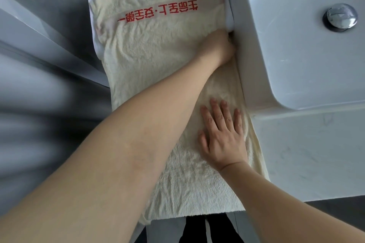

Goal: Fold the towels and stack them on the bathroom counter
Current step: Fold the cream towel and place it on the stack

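A cream terry towel (158, 61) lies flat and lengthwise on the bench (308, 154), just beside the white washbasin (296, 45), its right long edge running along the basin's outer wall. Red printed characters (158, 13) cross the towel's far end, upside down from the head view. A white towel (92, 25) lies underneath; only a narrow strip of it shows along the far-left edge and at the far right corner against the basin. The near end of the cream towel overhangs the bench's front edge. The left hand (219, 49) reaches diagonally across the towel, forearm over its middle, and sits at the right edge where towel meets basin wall; its fingers curl down into that seam and are hidden, so whether they pinch the cloth cannot be told. The right hand (223, 134) lies palm down on the near right part of the cream towel, fingers straight and slightly spread, pressing the fabric flat; fingertips point toward the far end. The two hands are apart, the left farther away, the right nearer. The towel surface is wrinkled around the right hand. A chrome drain plug (340, 16) sits in the basin bowl. Left of the bench the view is grey and blurred. Dark clothing (207, 231) shows below the towel's near edge.
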Tool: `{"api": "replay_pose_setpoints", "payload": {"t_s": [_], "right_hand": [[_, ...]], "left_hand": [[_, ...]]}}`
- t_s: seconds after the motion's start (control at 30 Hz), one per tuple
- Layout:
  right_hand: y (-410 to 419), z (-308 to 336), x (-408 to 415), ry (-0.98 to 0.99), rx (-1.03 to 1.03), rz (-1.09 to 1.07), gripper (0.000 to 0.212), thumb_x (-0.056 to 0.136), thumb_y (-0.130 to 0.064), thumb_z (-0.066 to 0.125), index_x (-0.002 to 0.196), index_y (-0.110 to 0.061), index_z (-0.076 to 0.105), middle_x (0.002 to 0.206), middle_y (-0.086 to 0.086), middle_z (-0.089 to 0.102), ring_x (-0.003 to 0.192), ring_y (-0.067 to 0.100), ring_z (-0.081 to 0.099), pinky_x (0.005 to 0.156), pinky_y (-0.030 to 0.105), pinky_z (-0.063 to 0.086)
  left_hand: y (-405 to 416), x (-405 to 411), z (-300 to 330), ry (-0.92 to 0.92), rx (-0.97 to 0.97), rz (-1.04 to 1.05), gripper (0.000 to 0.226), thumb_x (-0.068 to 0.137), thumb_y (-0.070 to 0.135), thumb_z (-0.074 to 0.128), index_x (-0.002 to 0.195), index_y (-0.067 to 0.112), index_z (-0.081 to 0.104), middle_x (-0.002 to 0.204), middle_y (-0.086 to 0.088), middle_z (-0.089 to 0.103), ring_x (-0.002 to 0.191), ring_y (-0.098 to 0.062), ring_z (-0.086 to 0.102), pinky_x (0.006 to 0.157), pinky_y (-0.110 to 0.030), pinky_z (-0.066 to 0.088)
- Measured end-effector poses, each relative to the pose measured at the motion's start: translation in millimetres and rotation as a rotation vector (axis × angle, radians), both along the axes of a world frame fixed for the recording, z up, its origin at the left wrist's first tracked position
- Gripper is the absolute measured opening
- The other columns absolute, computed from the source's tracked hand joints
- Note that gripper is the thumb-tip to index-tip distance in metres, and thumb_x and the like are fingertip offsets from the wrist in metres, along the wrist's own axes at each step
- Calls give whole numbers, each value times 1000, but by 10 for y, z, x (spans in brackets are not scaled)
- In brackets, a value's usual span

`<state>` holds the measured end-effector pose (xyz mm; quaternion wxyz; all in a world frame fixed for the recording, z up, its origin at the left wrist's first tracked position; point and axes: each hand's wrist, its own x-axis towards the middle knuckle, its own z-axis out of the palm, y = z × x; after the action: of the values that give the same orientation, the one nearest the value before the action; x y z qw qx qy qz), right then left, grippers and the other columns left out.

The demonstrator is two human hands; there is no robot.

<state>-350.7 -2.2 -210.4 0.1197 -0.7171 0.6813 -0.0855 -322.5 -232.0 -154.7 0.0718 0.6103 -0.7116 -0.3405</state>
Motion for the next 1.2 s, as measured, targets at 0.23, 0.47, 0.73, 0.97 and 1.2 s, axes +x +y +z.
{"api": "replay_pose_setpoints", "payload": {"t_s": [0.23, 0.47, 0.73, 0.97, 1.2], "right_hand": [[-8, 27, 2, 35, 53, 19, 69, 89, -41, 37, 154, -22, 26, 163, 6, 13, 151, 28, 6, 120, 55, 5], [-32, 22, -13, 88, 112, 29, 69, 93, -44, 30, 157, -25, 12, 164, 5, 4, 151, 26, -5, 120, 55, 0], [-3, 79, -15, 116, 168, 48, 66, 98, -43, 26, 157, -25, 2, 164, 3, -7, 150, 23, -13, 119, 53, -6], [848, 335, -50, 29, 188, -26, 61, 100, -47, 15, 156, -31, -6, 163, 1, -17, 148, 22, -20, 119, 49, -12], [1007, 185, -186, 53, 491, -1, 64, 93, -67, 7, 141, -49, -32, 148, -14, -45, 132, 11, -48, 109, 47, -31]], "left_hand": [[1206, 1094, -44, 163, -336, 57, 39, 89, -6, 47, 126, -2, 61, 131, -17, 59, 127, -29, 52, 113, -28, 34], [2709, 2051, -424, -429, -197, 105, 65, 101, 41, 25, 160, 17, 19, 168, -6, 12, 155, -25, 6, 124, -54, 9], [2832, 2030, -205, -204, -194, 509, 57, 92, 27, 56, 147, 20, 40, 150, -8, 35, 137, -30, 33, 112, -45, 32], [3500, 2077, 103, -273, 303, 658, 29, 87, 27, 55, 67, 15, 38, 59, 5, 42, 48, -13, 39, 45, -26, 23], [3476, 2261, 114, 323, 473, 1001, 16, 85, 16, 54, 90, 1, 58, 91, -9, 69, 78, -26, 70, 59, -38, 61]]}}
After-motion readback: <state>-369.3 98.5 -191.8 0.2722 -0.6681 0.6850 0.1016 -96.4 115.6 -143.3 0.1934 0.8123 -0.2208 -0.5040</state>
